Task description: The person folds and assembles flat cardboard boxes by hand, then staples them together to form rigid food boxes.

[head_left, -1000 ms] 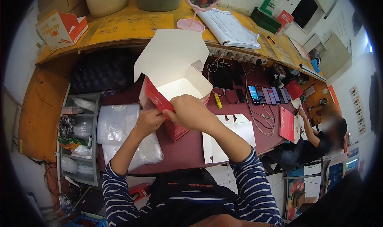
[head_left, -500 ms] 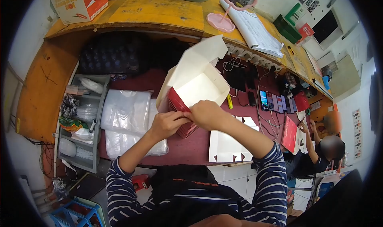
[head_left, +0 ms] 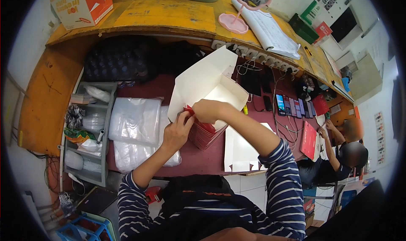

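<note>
The paper box (head_left: 211, 86) has turned since half a second ago: its white inside faced the camera then, and now the big lid flap leans toward the person and hides most of the opening. The box sits on top of a stack of red boxes (head_left: 206, 135) in the middle of the dark red table (head_left: 198, 158). The right hand (head_left: 208, 110) has moved up from the near edge to the front wall of the box, and its fingers are curled over the red flap there. The left hand (head_left: 177, 131) now presses on the same corner from the left, thumb and fingers closed on the red edge. Judging from this, the folding of this corner seems nearly finished, and the box looks more closed than before.

Just left of the hands lies a pile of clear plastic bags (head_left: 135, 133), and beside it stands a grey shelf rack (head_left: 86, 131) with small packets. To the right of the stack, flat white box blanks (head_left: 243, 150) lie on the table, touching the near edge. Farther back there is a row of phones (head_left: 294, 107) with cables, and an open notebook (head_left: 266, 27) on the yellow counter (head_left: 160, 14). Another person (head_left: 338, 158) sits at the right end and holds a red blank (head_left: 308, 140). Nothing lies between the hands and the box; only the lid flap blocks the view inside.
</note>
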`<state>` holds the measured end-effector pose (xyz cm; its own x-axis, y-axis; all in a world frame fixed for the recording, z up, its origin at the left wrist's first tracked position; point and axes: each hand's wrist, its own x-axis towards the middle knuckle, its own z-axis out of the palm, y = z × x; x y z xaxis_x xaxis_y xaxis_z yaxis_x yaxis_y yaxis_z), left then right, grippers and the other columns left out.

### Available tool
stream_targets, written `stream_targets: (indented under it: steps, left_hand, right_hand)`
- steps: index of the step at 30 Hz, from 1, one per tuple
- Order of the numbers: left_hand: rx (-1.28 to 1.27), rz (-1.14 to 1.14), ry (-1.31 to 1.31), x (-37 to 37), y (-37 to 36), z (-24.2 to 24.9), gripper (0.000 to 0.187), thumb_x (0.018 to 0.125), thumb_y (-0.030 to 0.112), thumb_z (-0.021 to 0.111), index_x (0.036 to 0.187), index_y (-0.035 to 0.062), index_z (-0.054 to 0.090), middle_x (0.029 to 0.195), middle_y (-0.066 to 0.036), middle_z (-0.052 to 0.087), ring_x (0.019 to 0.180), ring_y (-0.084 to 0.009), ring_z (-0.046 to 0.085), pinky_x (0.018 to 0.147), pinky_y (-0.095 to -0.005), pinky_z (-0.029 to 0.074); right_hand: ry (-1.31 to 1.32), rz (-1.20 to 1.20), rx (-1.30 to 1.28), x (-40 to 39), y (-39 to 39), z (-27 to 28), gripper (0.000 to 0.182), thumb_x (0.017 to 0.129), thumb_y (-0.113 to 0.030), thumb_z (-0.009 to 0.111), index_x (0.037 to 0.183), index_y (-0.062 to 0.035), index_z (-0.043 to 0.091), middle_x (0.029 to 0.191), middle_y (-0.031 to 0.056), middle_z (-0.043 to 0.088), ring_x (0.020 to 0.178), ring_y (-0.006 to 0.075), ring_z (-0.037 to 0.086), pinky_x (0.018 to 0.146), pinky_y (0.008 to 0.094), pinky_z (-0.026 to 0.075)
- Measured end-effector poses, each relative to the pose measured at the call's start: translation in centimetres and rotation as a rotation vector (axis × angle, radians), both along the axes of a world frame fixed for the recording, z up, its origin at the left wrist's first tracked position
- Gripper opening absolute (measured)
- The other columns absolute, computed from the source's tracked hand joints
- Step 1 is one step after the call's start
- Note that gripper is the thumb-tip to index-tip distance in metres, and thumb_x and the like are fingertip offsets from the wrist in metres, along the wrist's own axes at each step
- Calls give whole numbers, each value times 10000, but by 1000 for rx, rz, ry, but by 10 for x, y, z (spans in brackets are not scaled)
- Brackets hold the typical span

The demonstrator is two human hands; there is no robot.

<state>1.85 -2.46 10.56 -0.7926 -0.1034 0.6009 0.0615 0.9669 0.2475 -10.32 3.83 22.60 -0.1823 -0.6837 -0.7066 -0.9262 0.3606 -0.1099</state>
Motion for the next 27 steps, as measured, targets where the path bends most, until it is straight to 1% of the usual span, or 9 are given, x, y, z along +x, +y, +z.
stream_targets:
  steps: [2, 3, 5, 10, 17, 20, 21, 23, 27]
  left_hand:
    - [27, -44, 62, -2, 2, -2, 277, 710, 69, 480, 985, 73, 511, 1026, -67, 473, 758, -195, 560, 520, -256, 481]
    - [74, -26, 133, -3, 6, -2, 287, 714, 84, 499, 1001, 72, 496, 1068, -91, 453, 834, -222, 540, 580, -268, 478]
    - [126, -18, 204, -5, 13, -6, 303, 718, 99, 517, 1017, 71, 482, 1110, -115, 433, 910, -248, 520, 640, -279, 476]
    - [304, -209, 372, -21, 24, -9, 585, 665, 373, 636, 1110, 77, 396, 1159, -185, 347, 1067, -406, 338, 873, -492, 296]
    - [236, -75, 469, -46, 30, -14, 703, 520, 461, 724, 1031, 124, 379, 1067, -164, 307, 1086, -408, 271, 874, -524, 277]
    - [264, -110, 482, -45, 30, -20, 661, 506, 431, 745, 958, 118, 377, 1061, -147, 323, 1099, -413, 276, 880, -514, 287]
    - [261, -130, 493, -44, 30, -22, 653, 512, 432, 743, 949, 115, 375, 1066, -143, 333, 1107, -415, 276, 883, -510, 289]
    - [241, -125, 478, -44, 28, -20, 666, 525, 429, 736, 987, 112, 375, 1094, -148, 338, 1114, -411, 276, 892, -507, 279]
    - [252, -43, 392, -42, 35, -10, 747, 546, 431, 714, 1114, 93, 366, 1185, -156, 338, 1108, -403, 293, 911, -517, 258]
  right_hand:
    - [-365, -466, 23, -24, 13, 4, 229, 768, -143, 458, 864, 17, 590, 746, 163, 611, 694, 243, 612, 575, 333, 495]
    - [-315, -34, -324, -64, 28, -16, 379, 819, -326, 441, 924, 16, 566, 745, 163, 609, 688, 250, 607, 587, 351, 490]
    - [467, -436, -572, -73, 31, 8, 545, 799, -494, 405, 970, 5, 543, 957, 185, 565, 795, 302, 572, 708, 398, 449]
    - [280, -575, -471, -126, 49, -32, 565, 828, -493, 337, 996, 17, 512, 981, 232, 537, 929, 352, 522, 771, 419, 417]
    - [392, -693, -641, -121, 78, -44, 499, 836, -448, 363, 903, 5, 558, 896, 206, 568, 856, 330, 548, 747, 398, 418]
    - [332, -846, -1785, -112, 107, -59, 333, 849, -279, 395, 767, -1, 558, 724, 155, 567, 660, 269, 547, 593, 340, 412]
    - [263, -1128, -1756, -89, 122, -53, 276, 856, -191, 377, 740, 17, 517, 626, 69, 525, 554, 134, 437, 545, 275, 380]
    - [428, -1251, -1646, -64, 157, -105, 284, 854, -205, 397, 700, 26, 456, 562, 126, 450, 496, 200, 391, 487, 317, 340]
    - [344, -1179, -357, 11, 245, -329, 621, 633, -477, 641, 958, 16, 450, 928, 215, 538, 862, 339, 528, 746, 395, 431]
